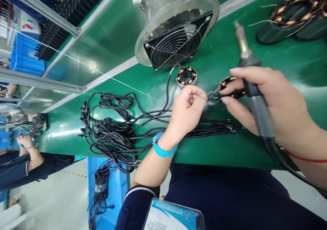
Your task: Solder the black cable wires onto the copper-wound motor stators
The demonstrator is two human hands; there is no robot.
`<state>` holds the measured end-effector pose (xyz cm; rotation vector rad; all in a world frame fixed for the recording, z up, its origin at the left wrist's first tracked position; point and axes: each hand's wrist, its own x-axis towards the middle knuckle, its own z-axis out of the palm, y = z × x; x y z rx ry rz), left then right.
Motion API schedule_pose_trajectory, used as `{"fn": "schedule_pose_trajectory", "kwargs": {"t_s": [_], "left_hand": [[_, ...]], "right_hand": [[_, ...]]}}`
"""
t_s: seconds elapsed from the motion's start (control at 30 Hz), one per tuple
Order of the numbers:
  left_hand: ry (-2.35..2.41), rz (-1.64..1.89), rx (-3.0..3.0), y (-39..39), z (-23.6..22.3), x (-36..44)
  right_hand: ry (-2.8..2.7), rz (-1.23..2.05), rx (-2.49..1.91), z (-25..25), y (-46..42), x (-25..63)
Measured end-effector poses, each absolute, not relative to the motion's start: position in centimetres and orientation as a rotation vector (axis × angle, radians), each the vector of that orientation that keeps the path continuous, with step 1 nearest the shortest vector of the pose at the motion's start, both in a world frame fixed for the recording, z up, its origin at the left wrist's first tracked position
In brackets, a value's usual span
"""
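Observation:
My left hand (189, 109), a blue band at its wrist, is closed in a pinch. Thin wire ends (211, 96) stick out from its fingertips towards a copper-wound stator (231, 87). My right hand (283, 97) grips a soldering iron (258, 107), its metal tip pointing up and away from the wires. The right thumb and index finger also reach down to the stator and partly hide it. Another small stator (187, 76), joined to a black cable (168, 87), stands just beyond my left hand. Whatever lies inside the left fingers is hidden.
A fan with a wire guard (176, 47) sits in a metal hood ahead. Bundled black cables (112, 131) cover the green bench (68, 117) at left. Larger copper-wound stators (278, 29) stand far right. A blue bin (116, 189) holds more cables. Another person's hand (25, 140) is far left.

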<state>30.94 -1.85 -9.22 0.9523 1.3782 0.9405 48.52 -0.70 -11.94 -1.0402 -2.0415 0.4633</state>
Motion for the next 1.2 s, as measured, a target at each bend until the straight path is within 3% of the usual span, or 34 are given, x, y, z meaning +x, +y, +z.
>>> {"fn": "schedule_pose_trajectory", "kwargs": {"t_s": [0.93,1.2], "left_hand": [[1.134,0.948,1.182,-2.2,-9.5,29.7],[1.303,0.938,1.345,-2.4,-10.0,29.8]], "right_hand": [[-1.800,0.782,-0.872,-12.5,-0.3,47.9],[-2.219,0.421,-0.816,-12.6,0.8,49.5]]}}
